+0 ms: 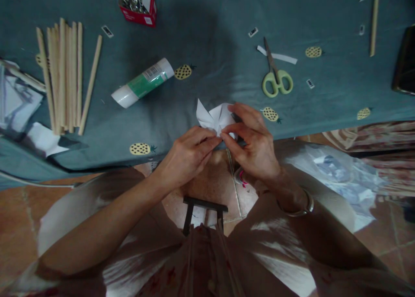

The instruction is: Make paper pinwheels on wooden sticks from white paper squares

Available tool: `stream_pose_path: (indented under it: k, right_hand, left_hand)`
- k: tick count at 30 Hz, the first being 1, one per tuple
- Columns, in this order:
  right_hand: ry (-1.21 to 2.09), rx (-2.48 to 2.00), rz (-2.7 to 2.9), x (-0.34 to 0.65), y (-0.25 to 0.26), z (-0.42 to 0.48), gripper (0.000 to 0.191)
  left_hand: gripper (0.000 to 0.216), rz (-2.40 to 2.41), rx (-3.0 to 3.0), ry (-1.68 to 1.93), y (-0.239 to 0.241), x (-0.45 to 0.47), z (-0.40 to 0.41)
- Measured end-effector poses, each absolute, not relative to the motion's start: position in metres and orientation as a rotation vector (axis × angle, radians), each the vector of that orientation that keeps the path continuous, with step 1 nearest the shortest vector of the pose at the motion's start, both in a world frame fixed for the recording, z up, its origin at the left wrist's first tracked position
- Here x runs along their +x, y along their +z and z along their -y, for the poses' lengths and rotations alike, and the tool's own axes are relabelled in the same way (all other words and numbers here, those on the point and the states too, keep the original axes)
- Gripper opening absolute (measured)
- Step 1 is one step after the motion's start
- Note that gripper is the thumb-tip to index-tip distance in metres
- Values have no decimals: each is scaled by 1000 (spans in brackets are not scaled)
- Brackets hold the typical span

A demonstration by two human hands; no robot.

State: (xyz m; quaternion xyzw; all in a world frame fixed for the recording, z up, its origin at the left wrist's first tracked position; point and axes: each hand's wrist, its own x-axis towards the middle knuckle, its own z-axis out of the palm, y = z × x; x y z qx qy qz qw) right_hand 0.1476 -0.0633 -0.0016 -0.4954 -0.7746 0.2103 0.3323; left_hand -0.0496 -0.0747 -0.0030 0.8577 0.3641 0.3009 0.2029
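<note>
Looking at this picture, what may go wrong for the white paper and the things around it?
The folded white paper is pinched at its lower part by the left hand and right hand; its folds might spring open if either lets go. It is at the near edge of the table, so it could drop to the floor. The white-and-green tube lies on its side and might roll if bumped.

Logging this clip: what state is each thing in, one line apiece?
Folded white paper: creased, pointed corners spread, held in both hands
Left hand: pinching the paper's near edge
Right hand: fingers closed on the paper
Scissors: lying across the paper strip; whether fully shut is unclear
Red box: open, metal pieces inside
White-and-green tube: on its side
Wooden sticks: lying loosely side by side
</note>
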Motion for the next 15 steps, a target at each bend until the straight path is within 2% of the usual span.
stream_pose_path:
  k: [15]
  right_hand:
    - [635,-1291,2059,149,-1,63,12]
  left_hand:
    - [18,-1039,2400,839,-3,-50,75]
